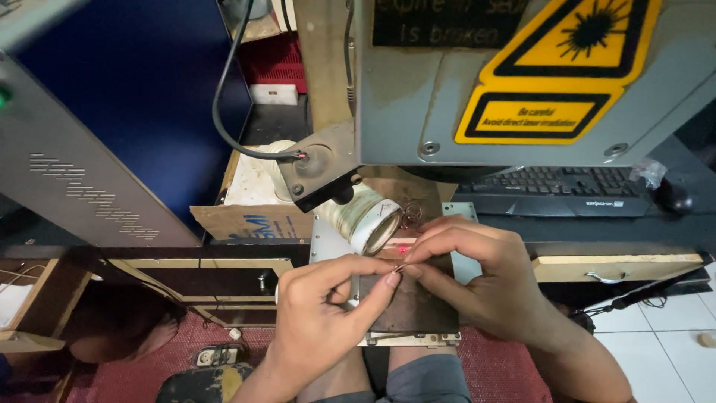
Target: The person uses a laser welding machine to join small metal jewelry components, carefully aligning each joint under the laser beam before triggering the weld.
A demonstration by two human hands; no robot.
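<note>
— Knees in grey trousers (418,377) sit at the bottom edge, closest to the lens, and just above them both hands meet over a dark metal plate (414,310).

— What are the fingers doing?

— On the left hand (317,325), thumb and forefinger are pinched together at the tips, the other fingers curled under. On the right hand (485,280), thumb and forefinger are pinched too, tip to tip with the left ones. Between the two pinches sits a tiny thin metal piece (400,266); both hands grip it, though it is too small to tell what kind of part it is.

— Where is that piece exactly?

— Just above the dark plate, near its upper edge, right below a small red light spot (403,249) that falls beside the right forefinger.

— And around it?

— A taped white cylinder (365,216), a lens barrel by its look, points down at an angle toward the fingers from the upper left. It hangs from a grey machine head (418,112) with a yellow triangular warning sticker (574,37). A black cable (224,97) loops to the barrel's bracket. Behind the hands lies a black keyboard (567,186) on a shelf, with a drawer handle (604,277) under it. Far left stands a blue and grey cabinet (112,112). A sandalled foot (205,373) rests on the red floor mat (127,373) below.
</note>
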